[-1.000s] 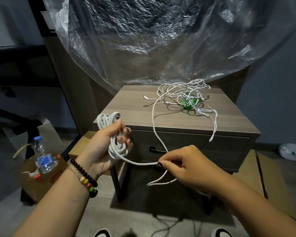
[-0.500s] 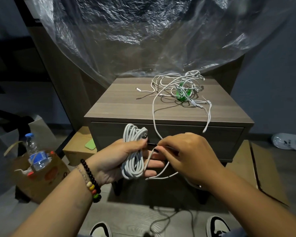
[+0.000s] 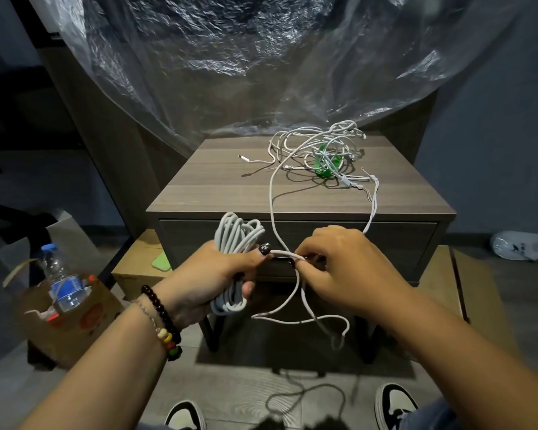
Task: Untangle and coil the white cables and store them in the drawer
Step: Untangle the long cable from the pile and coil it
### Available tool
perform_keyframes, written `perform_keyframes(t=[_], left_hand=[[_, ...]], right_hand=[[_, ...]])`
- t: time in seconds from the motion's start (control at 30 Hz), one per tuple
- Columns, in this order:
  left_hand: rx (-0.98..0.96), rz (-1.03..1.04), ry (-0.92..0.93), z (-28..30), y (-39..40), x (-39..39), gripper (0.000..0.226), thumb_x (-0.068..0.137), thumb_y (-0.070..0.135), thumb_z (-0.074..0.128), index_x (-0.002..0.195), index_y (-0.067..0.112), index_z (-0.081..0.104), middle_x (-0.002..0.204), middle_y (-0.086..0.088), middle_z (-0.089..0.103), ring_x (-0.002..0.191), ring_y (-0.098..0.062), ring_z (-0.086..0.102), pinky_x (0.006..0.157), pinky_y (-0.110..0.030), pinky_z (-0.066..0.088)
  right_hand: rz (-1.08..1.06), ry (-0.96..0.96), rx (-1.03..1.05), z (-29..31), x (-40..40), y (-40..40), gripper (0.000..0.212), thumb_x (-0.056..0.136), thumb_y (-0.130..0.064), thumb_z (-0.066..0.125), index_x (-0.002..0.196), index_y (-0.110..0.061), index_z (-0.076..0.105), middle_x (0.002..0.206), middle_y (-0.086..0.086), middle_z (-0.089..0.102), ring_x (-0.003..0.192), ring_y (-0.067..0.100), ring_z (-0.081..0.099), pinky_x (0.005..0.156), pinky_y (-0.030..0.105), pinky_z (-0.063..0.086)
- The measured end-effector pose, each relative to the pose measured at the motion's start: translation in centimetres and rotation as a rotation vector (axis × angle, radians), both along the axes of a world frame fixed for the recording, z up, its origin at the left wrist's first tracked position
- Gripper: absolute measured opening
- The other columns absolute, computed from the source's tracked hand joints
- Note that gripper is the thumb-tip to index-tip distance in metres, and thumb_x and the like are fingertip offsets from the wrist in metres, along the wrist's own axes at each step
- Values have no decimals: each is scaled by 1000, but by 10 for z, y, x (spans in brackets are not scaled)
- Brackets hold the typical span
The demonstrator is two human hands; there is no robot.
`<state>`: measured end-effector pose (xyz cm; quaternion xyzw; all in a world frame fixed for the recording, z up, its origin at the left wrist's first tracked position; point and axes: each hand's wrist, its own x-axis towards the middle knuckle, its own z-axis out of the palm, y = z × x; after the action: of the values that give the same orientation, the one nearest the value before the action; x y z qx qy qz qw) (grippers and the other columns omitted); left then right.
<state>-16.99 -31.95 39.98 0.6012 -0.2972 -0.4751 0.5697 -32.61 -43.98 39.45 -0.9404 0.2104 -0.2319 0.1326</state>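
Gripped the coiled bundle (image 3: 235, 240) of white cable in the left hand (image 3: 212, 274), pinched its loose strand (image 3: 284, 253) with the right hand (image 3: 339, 268) just beside, far above both the tangled cables (image 3: 320, 150) lying on the nightstand (image 3: 218, 187), drawer (image 3: 401, 243) closed behind the hands.

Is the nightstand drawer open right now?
No, the drawer front sits flush and closed under the nightstand top, behind both hands.
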Motion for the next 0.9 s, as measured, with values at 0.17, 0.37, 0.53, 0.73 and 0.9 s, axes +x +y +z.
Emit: perform_keyframes(t=[0.17,0.37,0.53,0.73,0.9], left_hand=[[51,15,-622,4,-1,6,5,82,10,71,84,10,67,68,-8,63,56,-15,60,53,-25,52],[138,74,-1128,-10,-9,7,9,85,22,63,91,26,57,83,9,61,79,-12,59,71,-32,52],[24,279,-954,-9,-11,14,9,85,21,66,85,25,58,80,8,60,74,-13,56,66,-27,42],[-67,226,-853,-9,-1,18,16,85,15,66,79,27,58,72,10,61,65,-7,57,62,-29,46],[-62,81,-917,-9,1,11,20,84,15,68,81,31,57,74,20,62,69,3,57,62,-16,44]], right_hand=[[-118,72,56,3,3,5,25,91,-48,54,95,-29,70,96,-10,55,89,16,56,74,33,48],[-157,127,-9,1,7,5,21,89,-36,53,83,-22,68,93,-8,54,86,15,55,67,29,43],[-30,-94,230,-3,10,0,6,85,-26,68,90,-26,73,83,-9,65,79,10,61,72,28,51],[-21,-390,896,6,4,-1,19,96,-11,53,86,-7,69,45,5,52,28,15,44,33,18,35],[-41,-431,841,4,2,-9,27,91,-12,61,65,-11,70,56,1,63,57,9,56,56,17,46]])
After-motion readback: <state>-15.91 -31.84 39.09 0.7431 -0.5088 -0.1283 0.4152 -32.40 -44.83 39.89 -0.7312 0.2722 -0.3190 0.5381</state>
